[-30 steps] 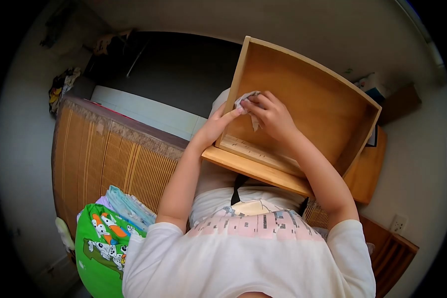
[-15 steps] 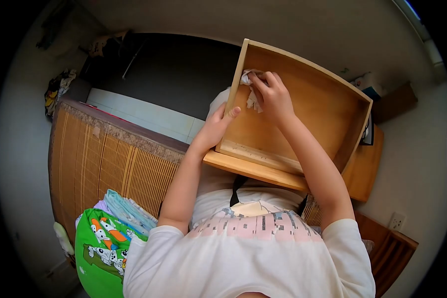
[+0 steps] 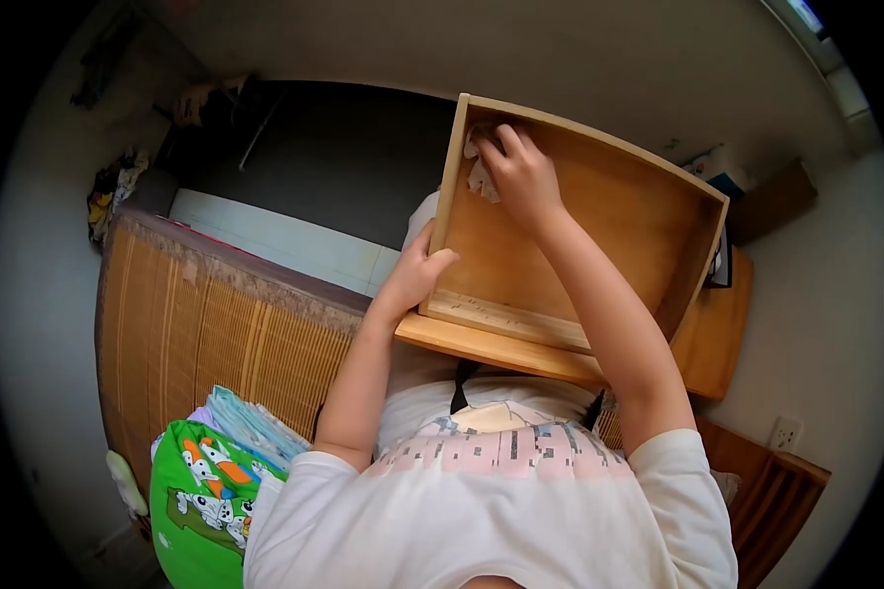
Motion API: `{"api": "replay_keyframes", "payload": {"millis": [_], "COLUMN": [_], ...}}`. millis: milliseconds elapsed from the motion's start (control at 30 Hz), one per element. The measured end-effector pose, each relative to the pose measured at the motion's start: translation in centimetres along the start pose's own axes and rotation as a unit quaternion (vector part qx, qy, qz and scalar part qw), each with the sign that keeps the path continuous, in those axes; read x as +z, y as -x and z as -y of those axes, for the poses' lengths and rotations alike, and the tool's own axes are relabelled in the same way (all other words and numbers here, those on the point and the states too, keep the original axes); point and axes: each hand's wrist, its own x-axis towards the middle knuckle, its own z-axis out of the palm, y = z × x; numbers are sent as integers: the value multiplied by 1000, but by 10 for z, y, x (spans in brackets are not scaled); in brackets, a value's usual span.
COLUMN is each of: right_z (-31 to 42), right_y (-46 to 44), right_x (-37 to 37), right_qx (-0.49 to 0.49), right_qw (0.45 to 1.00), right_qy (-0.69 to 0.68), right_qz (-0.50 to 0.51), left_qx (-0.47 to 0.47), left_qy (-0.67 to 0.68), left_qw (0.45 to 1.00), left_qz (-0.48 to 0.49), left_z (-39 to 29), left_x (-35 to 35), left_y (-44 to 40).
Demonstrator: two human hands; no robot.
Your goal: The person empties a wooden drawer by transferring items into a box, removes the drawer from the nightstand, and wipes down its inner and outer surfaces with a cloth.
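Note:
A wooden drawer [image 3: 599, 226] lies tilted across my lap, its inside facing up. My left hand [image 3: 417, 273] grips the drawer's left side wall, thumb over the rim and fingers hidden behind it. Inside, at the far left corner, my right hand [image 3: 519, 175] presses a crumpled white cloth or tissue [image 3: 481, 183] against the wood. Part of the white piece hangs below the fingers. Small dark marks show on the inner face of the drawer's near wall.
A bed with a bamboo mat [image 3: 236, 304] is at the left. On it are a green cartoon-print item [image 3: 201, 501] and folded light-blue cloth [image 3: 255, 422]. A wooden surface [image 3: 722, 334], a box [image 3: 776, 201] and a wall socket [image 3: 785, 434] are at the right.
My right hand has moved with the white piece up the drawer's left side into the far corner. My left hand has slid lower along the side wall. The drawer has shifted slightly left in view.

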Motion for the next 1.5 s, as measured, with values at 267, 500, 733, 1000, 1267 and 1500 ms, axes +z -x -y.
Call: {"api": "replay_keyframes", "payload": {"millis": [267,500,733,1000,1267,1500], "right_z": [-10,28,-28,20,-5,28], "right_y": [28,97,32,117,132,104], "right_x": [-18,-52,-51,-57,-101,-56], "right_qx": [21,-223,19,-191,-118,-174], "right_qw": [999,925,998,917,916,922], "right_qy": [34,-169,-63,-212,-182,-210], "right_qz": [3,257,7,280,338,275], "left_qx": [-1,1,-6,10,-5,-32], "left_qy": [-12,-16,-8,-24,-43,-41], "left_qw": [1000,1000,1000,1000,998,998], "left_qz": [-5,-11,3,-1,-36,-44], "left_z": [6,2,2,14,0,2], "left_x": [0,0,0,-4,5,0], "left_y": [-1,-1,2,-9,0,-5]}}
